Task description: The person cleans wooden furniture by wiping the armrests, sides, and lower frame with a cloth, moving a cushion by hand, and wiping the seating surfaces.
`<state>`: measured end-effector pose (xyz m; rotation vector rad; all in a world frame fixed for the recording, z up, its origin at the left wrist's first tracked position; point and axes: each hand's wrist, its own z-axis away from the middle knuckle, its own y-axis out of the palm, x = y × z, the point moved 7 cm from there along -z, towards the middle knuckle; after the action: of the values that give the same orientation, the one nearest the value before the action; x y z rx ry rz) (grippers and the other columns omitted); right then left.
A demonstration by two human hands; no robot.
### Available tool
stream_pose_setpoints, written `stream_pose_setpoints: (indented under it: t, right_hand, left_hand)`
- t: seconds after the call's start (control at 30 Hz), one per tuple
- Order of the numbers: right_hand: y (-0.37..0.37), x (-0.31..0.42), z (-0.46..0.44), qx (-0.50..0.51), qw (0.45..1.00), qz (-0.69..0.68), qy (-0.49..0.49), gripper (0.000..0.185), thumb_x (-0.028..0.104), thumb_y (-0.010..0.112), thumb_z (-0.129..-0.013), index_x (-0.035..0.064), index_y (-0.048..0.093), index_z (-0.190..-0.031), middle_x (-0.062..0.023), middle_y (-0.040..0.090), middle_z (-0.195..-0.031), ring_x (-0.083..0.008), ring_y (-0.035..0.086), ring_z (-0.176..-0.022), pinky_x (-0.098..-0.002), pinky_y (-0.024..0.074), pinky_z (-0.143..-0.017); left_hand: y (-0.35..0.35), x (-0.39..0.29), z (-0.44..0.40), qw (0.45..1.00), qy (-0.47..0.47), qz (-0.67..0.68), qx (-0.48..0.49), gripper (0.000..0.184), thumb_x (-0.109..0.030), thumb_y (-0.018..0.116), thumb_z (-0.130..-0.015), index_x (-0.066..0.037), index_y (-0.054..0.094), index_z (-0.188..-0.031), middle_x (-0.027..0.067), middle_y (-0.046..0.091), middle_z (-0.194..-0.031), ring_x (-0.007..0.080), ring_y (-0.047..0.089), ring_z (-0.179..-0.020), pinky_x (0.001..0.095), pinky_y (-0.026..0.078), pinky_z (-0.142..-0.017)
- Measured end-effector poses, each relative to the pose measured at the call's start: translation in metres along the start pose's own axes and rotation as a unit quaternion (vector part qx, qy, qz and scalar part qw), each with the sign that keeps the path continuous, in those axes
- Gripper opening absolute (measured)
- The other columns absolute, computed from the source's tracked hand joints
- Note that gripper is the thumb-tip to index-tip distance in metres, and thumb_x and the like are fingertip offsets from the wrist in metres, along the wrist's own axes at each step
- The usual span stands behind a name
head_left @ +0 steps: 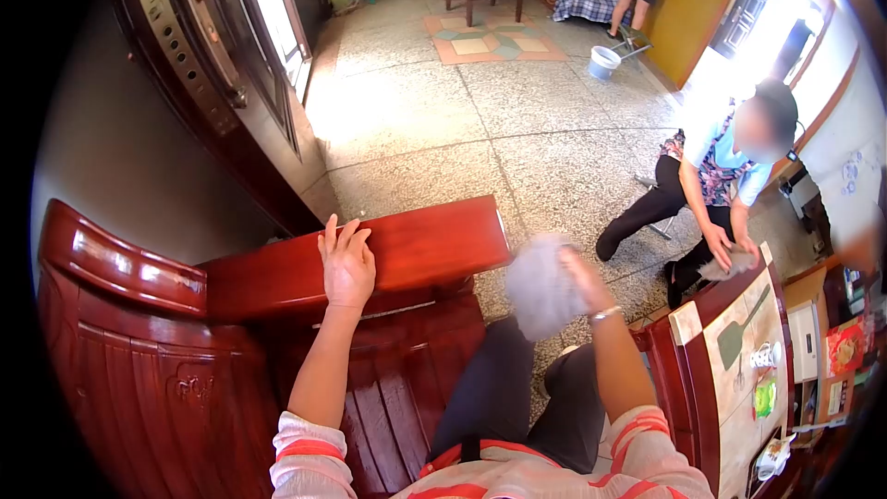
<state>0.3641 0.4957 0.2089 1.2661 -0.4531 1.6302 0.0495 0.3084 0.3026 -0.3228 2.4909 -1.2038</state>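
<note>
"Red-brown polished wood fills the near view: a bench with a broad, flat armrest point(425, 236). Two bare forearms reach forward over it."

"Where is the grey cloth point(539, 296)?"

"In the right hand point(584, 279), just beyond the armrest's pale end. It is blurred and bunched, with the fingers closed around one side. Whether it touches the wood, I cannot tell."

"And the left hand point(349, 268)?"

"Well apart from the right, empty, fingers spread at the armrest's far edge. Whether it rests there or hovers is unclear."

"Which step is in hand?"

"My judgement: handling the cloth beside the armrest. The blur suggests a quick movement, though one view cannot show its direction."

"What would the next move call for?"

"Again a judgement: if the cloth is to bear on the wood, a flatter fold under the palm and even pressure; a loose bundle could slip past the armrest's end."

"Who else is near?"

"To the right, a seated person point(716, 166) holds another cloth point(735, 266) at the edge of a tile-topped table point(735, 310). Farther back, a bucket point(603, 63) stands on the speckled floor point(416, 111)."
</note>
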Motion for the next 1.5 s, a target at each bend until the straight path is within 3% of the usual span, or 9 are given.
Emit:
stream_pose_setpoints:
  t: [0.07, 0.27, 0.37, 0.53, 0.63, 0.8, 1.0, 1.1, 1.5]
  right_hand:
    - [-0.022, 0.004, 0.01, 0.078, 0.972, -0.221, 0.017, 0.035, 0.025, 0.048, -0.089, 0.0001, 0.053, -0.112, -0.0102, 0.055, -0.113, -0.0198, 0.054, -0.101, -0.0311, 0.0443, -0.085]
    - [-0.029, 0.056, 0.028, 0.068, 0.817, 0.449, -0.355, 0.026, 0.021, 0.045, -0.089, 0.0011, 0.055, -0.103, -0.0096, 0.06, -0.089, -0.0156, 0.056, -0.074, -0.0284, 0.0459, -0.066]
    - [-0.126, -0.052, -0.055, -0.015, 0.998, -0.036, 0.05, 0.023, 0.017, 0.045, -0.089, -0.0001, 0.054, -0.102, -0.0087, 0.059, -0.09, -0.0163, 0.055, -0.077, -0.0286, 0.0455, -0.07]
    - [-0.109, -0.008, -0.027, 0.015, 0.986, 0.144, -0.082, 0.026, 0.015, 0.047, -0.085, -0.0024, 0.055, -0.102, -0.0105, 0.059, -0.099, -0.019, 0.056, -0.086, -0.0302, 0.0437, -0.077]
    - [-0.153, -0.026, -0.045, -0.012, 0.804, 0.591, -0.055, 0.028, 0.018, 0.045, -0.087, -0.0022, 0.055, -0.104, -0.01, 0.057, -0.104, -0.0169, 0.054, -0.094, -0.0314, 0.0437, -0.078]
    - [-0.122, 0.014, -0.017, -0.006, 0.983, -0.182, -0.009, 0.027, 0.022, 0.045, -0.089, 0.005, 0.051, -0.109, -0.0082, 0.056, -0.105, -0.0196, 0.055, -0.096, -0.0371, 0.0448, -0.082]
    - [-0.196, -0.029, -0.097, -0.019, 0.99, 0.018, -0.135, 0.029, 0.023, 0.053, -0.083, 0.0051, 0.052, -0.106, -0.0102, 0.059, -0.099, -0.024, 0.057, -0.092, -0.0393, 0.0463, -0.08]
    - [-0.155, -0.023, -0.108, 0.052, 0.959, -0.279, 0.024, 0.041, 0.011, 0.065, -0.069, 0.0025, 0.051, -0.106, -0.0114, 0.059, -0.102, -0.0266, 0.057, -0.094, -0.0412, 0.0465, -0.082]
    - [-0.071, 0.059, -0.043, 0.156, 0.939, -0.255, 0.17, 0.075, 0.02, 0.068, -0.064, 0.0005, 0.034, -0.129, -0.0143, 0.046, -0.125, -0.0291, 0.045, -0.114, -0.0426, 0.0363, -0.097]
  left_hand:
    - [0.001, 0.001, 0.0, 1.0, 0.001, 0.0, 0.002, 0.021, -0.003, 0.055, -0.072, -0.005, 0.06, -0.092, 0.0091, 0.054, -0.112, 0.0337, 0.036, -0.119, 0.0542, 0.03, -0.096]
    - [0.0, 0.001, -0.001, 1.0, -0.009, 0.006, 0.002, 0.021, -0.002, 0.056, -0.072, -0.005, 0.06, -0.092, 0.0098, 0.054, -0.111, 0.0345, 0.037, -0.118, 0.0554, 0.03, -0.095]
    - [0.001, 0.0, 0.0, 1.0, 0.002, 0.013, 0.004, 0.021, -0.002, 0.056, -0.072, -0.004, 0.06, -0.092, 0.0101, 0.054, -0.111, 0.0348, 0.037, -0.118, 0.0554, 0.031, -0.095]
    - [0.001, 0.003, -0.003, 1.0, -0.001, 0.011, 0.01, 0.022, 0.0, 0.057, -0.071, -0.004, 0.06, -0.092, 0.0106, 0.054, -0.112, 0.0353, 0.037, -0.118, 0.054, 0.032, -0.093]
    - [-0.002, 0.008, -0.002, 0.997, -0.034, 0.073, 0.015, 0.023, 0.001, 0.057, -0.071, -0.004, 0.06, -0.094, 0.011, 0.054, -0.113, 0.0361, 0.036, -0.119, 0.0499, 0.031, -0.095]
    - [-0.009, -0.024, -0.019, 0.988, -0.039, 0.147, 0.024, 0.025, 0.002, 0.057, -0.073, -0.004, 0.06, -0.097, 0.012, 0.053, -0.115, 0.0378, 0.034, -0.12, 0.042, 0.03, -0.098]
    - [0.02, -0.035, -0.014, 0.994, -0.036, 0.025, 0.1, 0.035, -0.006, 0.056, -0.076, -0.002, 0.051, -0.111, 0.0132, 0.047, -0.121, 0.0374, 0.031, -0.122, 0.0499, 0.026, -0.098]
    - [0.023, -0.038, -0.018, 0.99, -0.027, -0.014, 0.135, 0.044, -0.008, 0.055, -0.075, 0.0, 0.044, -0.117, 0.0154, 0.041, -0.126, 0.0384, 0.031, -0.122, 0.052, 0.025, -0.097]
    - [0.031, -0.032, -0.021, 0.968, -0.126, -0.024, 0.215, 0.049, -0.017, 0.059, -0.071, -0.007, 0.045, -0.117, 0.0121, 0.039, -0.126, 0.0345, 0.03, -0.122, 0.0558, 0.025, -0.097]
